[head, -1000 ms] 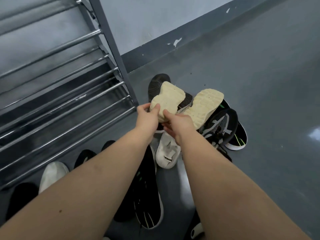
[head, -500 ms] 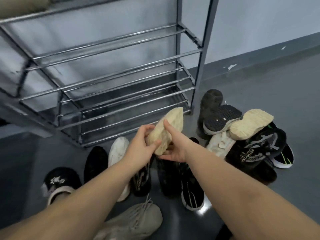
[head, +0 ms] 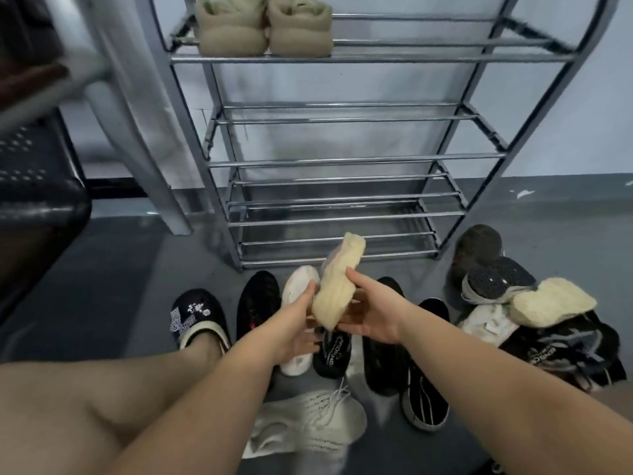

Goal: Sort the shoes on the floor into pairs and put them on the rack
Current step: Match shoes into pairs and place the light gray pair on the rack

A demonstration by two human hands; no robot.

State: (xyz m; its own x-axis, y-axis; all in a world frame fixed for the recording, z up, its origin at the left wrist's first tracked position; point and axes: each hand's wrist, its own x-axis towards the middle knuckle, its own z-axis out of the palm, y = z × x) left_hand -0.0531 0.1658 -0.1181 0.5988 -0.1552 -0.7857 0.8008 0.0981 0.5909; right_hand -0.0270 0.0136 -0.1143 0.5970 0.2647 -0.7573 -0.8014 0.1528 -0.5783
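I hold a cream-soled shoe [head: 337, 282] in the air in front of the metal rack [head: 342, 162], sole facing me. My right hand [head: 371, 313] grips it from the right and below, and my left hand [head: 296, 323] holds its lower left side. A matching cream-soled shoe [head: 551, 301] lies upside down on a pile at the right. A tan pair [head: 265, 27] stands on the rack's top shelf. On the floor below my hands stand a white shoe [head: 298, 286], several black shoes [head: 258, 303] and a beige knit sneaker [head: 308, 426].
The pile at the right holds a dark-soled shoe [head: 496, 279], a brown shoe [head: 478, 245], a white shoe [head: 486, 320] and black printed shoes [head: 561, 351]. My foot wears a black decorated clog [head: 198, 317]. A dark chair [head: 37, 186] stands at the left.
Both hands lifted the cream-soled shoe off the pile and carried it left, up in front of the rack. My view rose and now shows the rack's upper shelves.
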